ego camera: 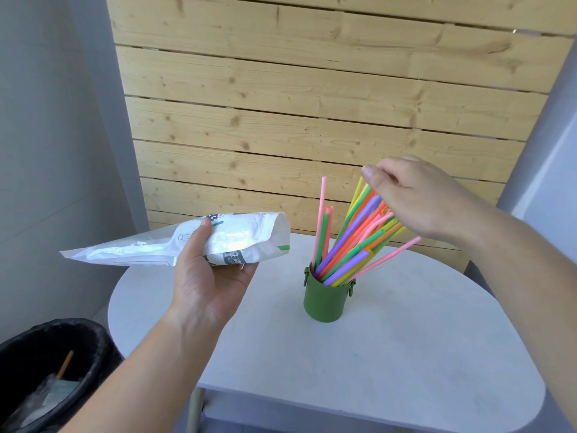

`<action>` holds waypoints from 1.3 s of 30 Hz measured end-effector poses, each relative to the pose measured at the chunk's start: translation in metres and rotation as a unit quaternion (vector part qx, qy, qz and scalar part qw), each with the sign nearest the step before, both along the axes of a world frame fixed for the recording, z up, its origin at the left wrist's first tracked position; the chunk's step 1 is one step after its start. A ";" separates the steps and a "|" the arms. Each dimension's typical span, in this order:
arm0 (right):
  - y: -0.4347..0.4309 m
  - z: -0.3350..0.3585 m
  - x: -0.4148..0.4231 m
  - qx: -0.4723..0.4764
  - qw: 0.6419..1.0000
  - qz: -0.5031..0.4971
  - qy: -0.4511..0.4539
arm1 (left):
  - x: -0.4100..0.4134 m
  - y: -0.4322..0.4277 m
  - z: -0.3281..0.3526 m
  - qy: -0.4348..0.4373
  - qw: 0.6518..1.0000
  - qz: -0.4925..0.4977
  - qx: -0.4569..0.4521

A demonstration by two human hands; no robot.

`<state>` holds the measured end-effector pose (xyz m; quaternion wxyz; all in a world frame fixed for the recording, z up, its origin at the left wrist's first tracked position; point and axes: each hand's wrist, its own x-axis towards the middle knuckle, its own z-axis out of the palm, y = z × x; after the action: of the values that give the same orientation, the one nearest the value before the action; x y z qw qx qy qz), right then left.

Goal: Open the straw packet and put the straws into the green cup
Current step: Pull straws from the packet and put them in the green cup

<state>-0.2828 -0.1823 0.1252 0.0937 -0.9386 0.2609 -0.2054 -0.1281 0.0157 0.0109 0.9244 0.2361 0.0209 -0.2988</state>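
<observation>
One black bin [103, 348] with a crinkled liner stands low to the left of the green cup [326, 300], closest to the viewer. The cup is a small matte cylinder with a little ring on each side, and it stands upright on a smooth white table [406, 354] with rounded edge. Left of the cup and above the table, the left hand [212, 276] grips the straw packet [187, 242], a white, wrinkled, glossy film bag with its open mouth turned to the cup. The straws [352, 242], thin plastic tubes in pink, purple, orange, green and yellow, stand in the cup and lean to its right. The right hand [415, 201] curls its fingers around their upper ends, thumb out. Behind the cup is a wall [296, 104] of knotty pale wooden planks.
</observation>
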 end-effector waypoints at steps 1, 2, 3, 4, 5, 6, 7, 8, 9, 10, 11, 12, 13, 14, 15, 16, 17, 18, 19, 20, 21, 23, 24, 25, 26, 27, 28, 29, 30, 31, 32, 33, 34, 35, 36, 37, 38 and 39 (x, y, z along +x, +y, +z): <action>0.003 0.000 -0.002 -0.034 0.999 -0.004 -0.018 | -0.001 0.000 0.001 -0.001 1.000 -0.001 0.001; 0.009 0.000 -0.003 -0.068 0.996 -0.006 -0.057 | -0.002 0.000 0.002 -0.004 1.000 -0.004 0.001; 0.018 0.000 -0.005 -0.092 0.989 0.002 -0.118 | -0.004 0.000 0.004 -0.009 1.000 -0.007 0.000; 0.032 0.001 -0.008 -0.096 0.978 0.019 -0.185 | -0.004 0.000 0.004 -0.019 1.000 -0.008 -0.001; 0.047 0.000 -0.010 -0.078 0.967 0.036 -0.240 | -0.005 0.001 0.006 -0.032 0.999 -0.009 0.000; 0.062 -0.003 -0.011 -0.041 0.960 0.046 -0.275 | -0.006 0.001 0.007 -0.050 0.999 -0.009 0.002; 0.075 -0.008 -0.011 0.015 0.958 0.047 -0.284 | -0.007 0.002 0.010 -0.070 0.998 -0.009 0.004; 0.087 -0.014 -0.009 0.091 0.958 0.041 -0.269 | -0.008 0.003 0.013 -0.092 0.996 -0.008 0.005; 0.096 -0.022 -0.005 0.184 0.953 0.032 -0.240 | -0.008 0.004 0.015 -0.118 0.993 -0.006 0.006; 0.103 -0.033 0.000 0.294 0.933 0.025 -0.207 | -0.009 0.006 0.017 -0.148 0.989 -0.005 0.010; 0.108 -0.044 0.006 0.408 0.894 0.020 -0.185 | -0.009 0.008 0.018 -0.183 0.983 -0.007 0.017; 0.111 -0.055 0.013 0.512 0.839 0.015 -0.186 | -0.009 0.010 0.020 -0.221 0.975 -0.013 0.026; 0.113 -0.065 0.021 0.598 0.774 0.009 -0.206 | -0.008 0.011 0.021 -0.259 0.965 -0.020 0.037; 0.114 -0.074 0.027 0.666 0.708 0.001 -0.233 | -0.008 0.012 0.021 -0.290 0.955 -0.028 0.052; 0.114 -0.082 0.032 0.718 0.647 -0.010 -0.257 | -0.008 0.013 0.021 -0.311 0.947 -0.035 0.065; 0.113 -0.090 0.038 0.752 0.597 -0.019 -0.279 | -0.008 0.014 0.020 -0.327 0.941 -0.041 0.077; 0.112 -0.096 0.042 0.768 0.567 -0.022 -0.295 | -0.008 0.014 0.019 -0.339 0.935 -0.051 0.087; 0.113 -0.100 0.044 0.777 0.550 -0.019 -0.307 | -0.009 0.015 0.019 -0.351 0.929 -0.063 0.095; 0.113 -0.104 0.045 0.785 0.534 -0.012 -0.315 | -0.010 0.015 0.018 -0.360 0.924 -0.073 0.105; 0.114 -0.108 0.046 0.791 0.519 -0.008 -0.325 | -0.009 0.015 0.018 -0.370 0.919 -0.081 0.112; 0.115 -0.110 0.045 0.796 0.503 -0.004 -0.336 | -0.009 0.015 0.018 -0.382 0.912 -0.088 0.118; 0.117 -0.114 0.042 0.809 0.474 0.003 -0.347 | -0.006 0.016 0.018 -0.403 0.900 -0.094 0.135; 0.117 -0.116 0.040 0.814 0.464 0.007 -0.350 | -0.004 0.017 0.018 -0.411 0.895 -0.097 0.142; 0.117 -0.118 0.039 0.816 0.458 0.009 -0.353 | -0.003 0.018 0.019 -0.417 0.891 -0.102 0.147; 0.117 -0.119 0.039 0.818 0.453 0.010 -0.355 | -0.002 0.019 0.019 -0.425 0.887 -0.107 0.148; 0.117 -0.121 0.040 0.821 0.446 0.011 -0.356 | -0.002 0.020 0.020 -0.435 0.881 -0.112 0.148; 0.117 -0.122 0.041 0.824 0.441 0.013 -0.356 | -0.002 0.020 0.021 -0.446 0.875 -0.117 0.148; 0.118 -0.122 0.042 0.826 0.438 0.018 -0.355 | -0.003 0.021 0.022 -0.457 0.868 -0.124 0.147; 0.120 -0.122 0.043 0.827 0.435 0.023 -0.355 | -0.004 0.021 0.023 -0.465 0.863 -0.132 0.147; 0.122 -0.122 0.044 0.828 0.433 0.027 -0.355 | -0.005 0.022 0.023 -0.470 0.860 -0.139 0.145; 0.123 -0.122 0.044 0.828 0.429 0.032 -0.359 | -0.008 0.020 0.024 -0.472 0.857 -0.147 0.143; 0.126 -0.123 0.045 0.828 0.428 0.034 -0.360 | -0.009 0.019 0.024 -0.466 0.860 -0.150 0.142; 0.129 -0.122 0.047 0.829 0.427 0.034 -0.360 | -0.011 0.019 0.024 -0.456 0.866 -0.151 0.141; 0.131 -0.122 0.048 0.829 0.427 0.032 -0.359 | -0.013 0.019 0.025 -0.445 0.871 -0.154 0.140; 0.132 -0.123 0.049 0.830 0.426 0.031 -0.358 | -0.015 0.019 0.024 -0.435 0.876 -0.157 0.138; 0.133 -0.123 0.049 0.831 0.424 0.033 -0.359 | -0.016 0.019 0.024 -0.427 0.879 -0.162 0.137; 0.134 -0.122 0.049 0.832 0.422 0.035 -0.360 | -0.018 0.019 0.025 -0.418 0.882 -0.168 0.137; 0.135 -0.122 0.049 0.832 0.421 0.038 -0.358 | -0.019 0.019 0.025 -0.411 0.885 -0.175 0.136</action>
<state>-0.2342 -0.0476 0.0027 0.9219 -0.2538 0.2115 -0.2024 -0.1472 0.0346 0.0355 0.7419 0.4609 -0.3616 -0.3261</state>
